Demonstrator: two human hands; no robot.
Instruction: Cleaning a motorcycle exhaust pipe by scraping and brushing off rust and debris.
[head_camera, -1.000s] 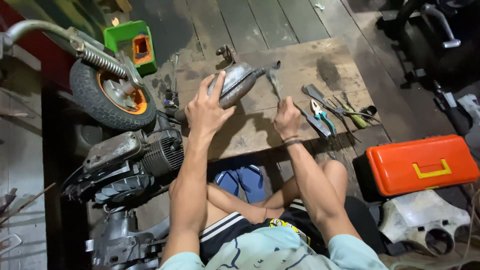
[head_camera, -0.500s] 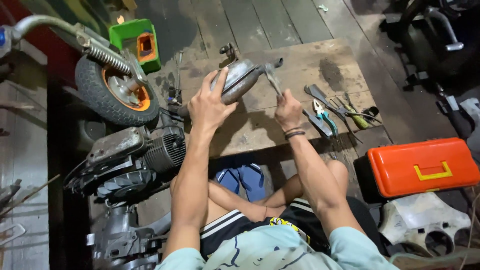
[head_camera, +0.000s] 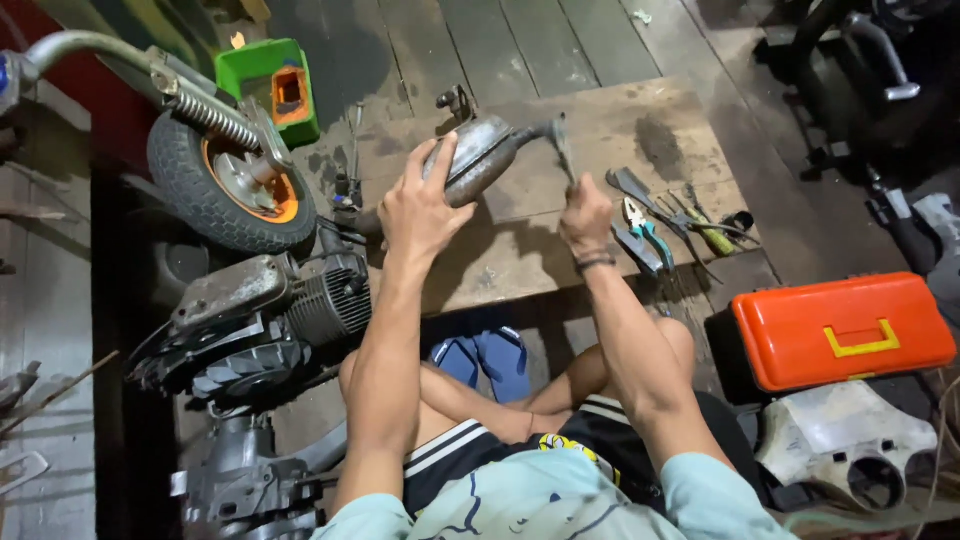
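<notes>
A grey metal exhaust muffler (head_camera: 487, 150) lies tilted on a worn wooden board (head_camera: 600, 125). My left hand (head_camera: 420, 205) presses on the muffler's near side and holds it. My right hand (head_camera: 585, 215) is closed around a thin metal tool (head_camera: 561, 145) whose upper end meets the muffler's narrow pipe end. A dark band sits on my right wrist.
Pliers, cutters and screwdrivers (head_camera: 665, 225) lie on the board's right part. An orange toolbox (head_camera: 840, 330) stands at the right, a white plastic cover (head_camera: 850, 445) below it. A small wheel (head_camera: 225, 190), an engine (head_camera: 260, 320) and a green box (head_camera: 270, 90) are at the left.
My right hand has risen slightly along the tool at the pipe end. My left hand has stayed on the muffler. The view has shifted a little.
</notes>
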